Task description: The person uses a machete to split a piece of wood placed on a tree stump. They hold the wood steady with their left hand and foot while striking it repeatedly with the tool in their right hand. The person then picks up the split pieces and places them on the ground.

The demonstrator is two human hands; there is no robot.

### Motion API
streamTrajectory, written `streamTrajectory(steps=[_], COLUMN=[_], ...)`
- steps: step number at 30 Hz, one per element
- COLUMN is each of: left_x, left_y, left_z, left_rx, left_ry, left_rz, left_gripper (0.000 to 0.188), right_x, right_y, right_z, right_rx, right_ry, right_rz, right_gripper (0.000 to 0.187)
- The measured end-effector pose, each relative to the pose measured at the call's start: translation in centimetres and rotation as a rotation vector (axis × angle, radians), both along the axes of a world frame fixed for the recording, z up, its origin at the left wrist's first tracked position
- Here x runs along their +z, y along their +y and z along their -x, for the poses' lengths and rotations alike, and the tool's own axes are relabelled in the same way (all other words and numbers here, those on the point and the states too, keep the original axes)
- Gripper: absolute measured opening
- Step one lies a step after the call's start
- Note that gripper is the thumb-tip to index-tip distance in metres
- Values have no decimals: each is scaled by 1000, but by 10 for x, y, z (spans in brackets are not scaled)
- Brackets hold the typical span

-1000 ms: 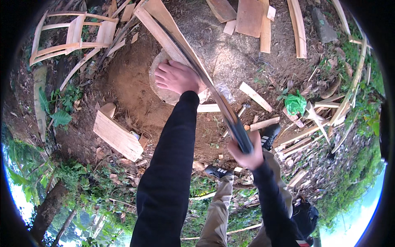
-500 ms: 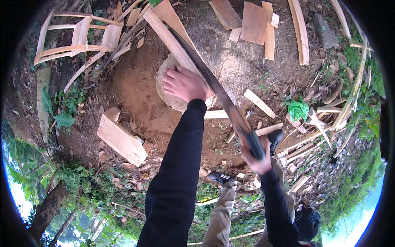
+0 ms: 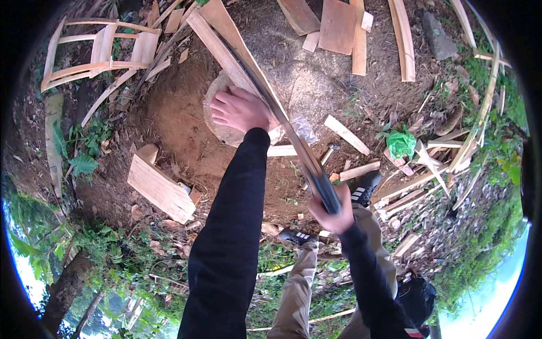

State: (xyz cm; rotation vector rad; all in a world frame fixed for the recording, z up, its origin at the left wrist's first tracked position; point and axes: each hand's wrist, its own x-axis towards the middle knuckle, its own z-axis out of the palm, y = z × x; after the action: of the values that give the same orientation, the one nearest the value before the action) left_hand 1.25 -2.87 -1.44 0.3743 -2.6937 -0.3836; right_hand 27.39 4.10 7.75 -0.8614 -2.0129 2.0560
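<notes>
My left hand (image 3: pixel 241 108) lies flat, fingers spread, across a pale wooden plank (image 3: pixel 217 52) and the round top of a cut stump (image 3: pixel 227 134). The plank slants from the far left down onto the stump. Closed round the dark handle of what looks like a handsaw (image 3: pixel 293 133), my right hand (image 3: pixel 333 212) is near my right shoe. The long narrow blade runs up and left along the plank's right side, seen nearly edge-on, so its teeth are hidden. Another board (image 3: pixel 234 31) lies just beyond the blade.
At far left stands a slatted wooden frame (image 3: pixel 101 51). A thick wood block (image 3: pixel 161 189) lies left of my arm. Brown boards (image 3: pixel 337 27) lie at the far side. To the right are a green plastic bundle (image 3: pixel 401 142), a hammer (image 3: pixel 329 153) and scattered offcuts (image 3: pixel 345 134).
My right hand and the handsaw have shifted left and slightly away from me. The whole view has also moved a little, while my left hand stays on the plank.
</notes>
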Motion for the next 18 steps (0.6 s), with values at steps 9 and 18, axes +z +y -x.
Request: streamTrajectory(steps=[9,18], left_x=[1,-4], left_y=[6,12], left_z=[-2,-2], left_rx=[-29,-22], left_ry=[4,-22], left_rz=[-12,11], left_gripper=[26,27], right_x=[6,4], right_y=[12,11], right_z=[19,26], right_rx=[158,139], right_ry=[-22,-18], right_rz=[55,-40], right_gripper=[23,24])
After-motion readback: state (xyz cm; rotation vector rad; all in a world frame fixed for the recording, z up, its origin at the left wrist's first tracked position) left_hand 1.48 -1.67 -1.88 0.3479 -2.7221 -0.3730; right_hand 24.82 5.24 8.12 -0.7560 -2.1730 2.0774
